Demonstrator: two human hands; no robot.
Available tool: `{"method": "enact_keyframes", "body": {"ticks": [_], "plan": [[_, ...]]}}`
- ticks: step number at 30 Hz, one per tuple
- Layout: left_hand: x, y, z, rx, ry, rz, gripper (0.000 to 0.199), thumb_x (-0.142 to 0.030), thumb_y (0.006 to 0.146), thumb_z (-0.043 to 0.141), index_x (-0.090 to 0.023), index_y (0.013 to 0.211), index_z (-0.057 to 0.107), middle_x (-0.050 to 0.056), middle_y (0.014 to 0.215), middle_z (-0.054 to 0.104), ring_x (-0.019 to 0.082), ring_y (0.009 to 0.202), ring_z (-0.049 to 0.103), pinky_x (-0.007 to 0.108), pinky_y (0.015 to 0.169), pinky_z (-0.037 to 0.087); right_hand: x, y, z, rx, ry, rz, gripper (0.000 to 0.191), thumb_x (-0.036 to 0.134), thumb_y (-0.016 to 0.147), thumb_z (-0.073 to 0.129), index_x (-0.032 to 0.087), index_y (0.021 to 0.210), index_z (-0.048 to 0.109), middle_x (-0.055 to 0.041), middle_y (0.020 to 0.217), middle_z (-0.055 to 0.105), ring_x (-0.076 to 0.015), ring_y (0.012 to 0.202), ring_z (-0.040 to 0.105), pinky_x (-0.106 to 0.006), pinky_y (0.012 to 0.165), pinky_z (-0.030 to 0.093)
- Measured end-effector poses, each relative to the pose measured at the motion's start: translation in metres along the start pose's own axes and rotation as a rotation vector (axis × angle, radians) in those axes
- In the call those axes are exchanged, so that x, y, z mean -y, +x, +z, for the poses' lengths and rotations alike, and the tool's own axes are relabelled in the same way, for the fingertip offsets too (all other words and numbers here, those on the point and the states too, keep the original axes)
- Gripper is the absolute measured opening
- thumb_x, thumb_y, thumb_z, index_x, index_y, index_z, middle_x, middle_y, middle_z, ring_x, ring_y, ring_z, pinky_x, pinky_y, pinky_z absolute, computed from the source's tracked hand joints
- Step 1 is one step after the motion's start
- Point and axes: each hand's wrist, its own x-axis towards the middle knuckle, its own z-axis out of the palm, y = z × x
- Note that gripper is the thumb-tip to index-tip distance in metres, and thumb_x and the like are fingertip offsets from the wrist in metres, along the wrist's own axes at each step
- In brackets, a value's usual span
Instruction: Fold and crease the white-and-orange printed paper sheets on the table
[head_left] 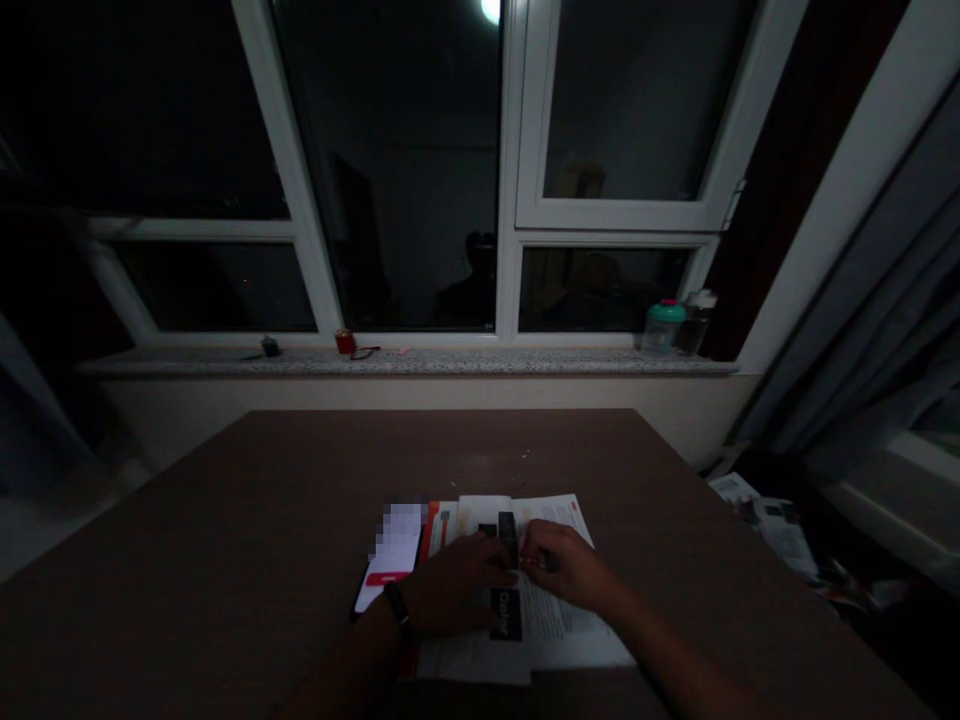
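An open booklet (555, 640) with printed pages lies near the front of the brown table (337, 450). Across its left part rests a paper sheet (480, 665) with black blocks, one reading "Color". My left hand (461, 575), with a dark band on its wrist, lies over this sheet with its fingers apart. Just right of the black blocks, my right hand (559, 562) has its fingers curled together over the page; what they hold, if anything, is too small and dark to tell. A phone (394, 550) with a lit screen lies left of the booklet, beside my left wrist.
Small white bits (526, 454) lie on the table beyond the booklet. On the windowsill (450, 362) stand a red item (345, 342), a small dark item (270, 346) and a bottle with a teal lid (663, 328). Papers (780, 530) are heaped right of the table.
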Motion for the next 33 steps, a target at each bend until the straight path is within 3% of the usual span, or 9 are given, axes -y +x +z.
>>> {"method": "enact_keyframes", "body": {"ticks": [6, 12, 22, 33], "plan": [[0.002, 0.001, 0.003, -0.019, -0.017, 0.001, 0.046, -0.039, 0.078, 0.077, -0.029, 0.120, 0.061, 0.005, 0.120, 0.056, 0.027, 0.104, 0.052, 0.038, 0.090, 0.042, 0.006, 0.004, -0.002, 0.026, 0.023, -0.061, 0.019, 0.002, 0.070, 0.058, 0.020, 0.073, 0.053, 0.0029, 0.072, 0.053, -0.0116, 0.065, 0.052, -0.020, 0.060, 0.038], [0.001, 0.000, 0.002, -0.021, -0.033, -0.019, 0.046, -0.035, 0.075, 0.079, -0.029, 0.118, 0.062, 0.004, 0.120, 0.056, 0.026, 0.105, 0.052, 0.038, 0.091, 0.042, -0.004, 0.010, 0.002, 0.005, -0.042, -0.089, 0.019, 0.002, 0.072, 0.056, 0.020, 0.069, 0.051, 0.0017, 0.071, 0.052, -0.0129, 0.068, 0.052, -0.020, 0.061, 0.037], [-0.003, 0.000, -0.003, 0.001, -0.027, -0.031, 0.046, -0.035, 0.077, 0.077, -0.029, 0.119, 0.061, 0.005, 0.121, 0.055, 0.028, 0.108, 0.052, 0.040, 0.093, 0.043, -0.019, 0.021, 0.005, -0.093, -0.205, -0.001, 0.017, 0.005, 0.078, 0.050, 0.020, 0.072, 0.051, -0.0007, 0.074, 0.055, -0.0163, 0.074, 0.054, -0.025, 0.068, 0.040], [0.006, -0.005, 0.003, -0.043, -0.067, -0.028, 0.054, -0.035, 0.073, 0.080, -0.030, 0.122, 0.057, 0.004, 0.141, 0.046, 0.030, 0.127, 0.042, 0.046, 0.105, 0.034, -0.013, 0.012, 0.005, -0.153, -0.138, 0.054, 0.012, 0.010, 0.085, 0.048, 0.021, 0.081, 0.052, -0.0025, 0.083, 0.060, -0.0161, 0.079, 0.057, -0.026, 0.071, 0.042]]}}
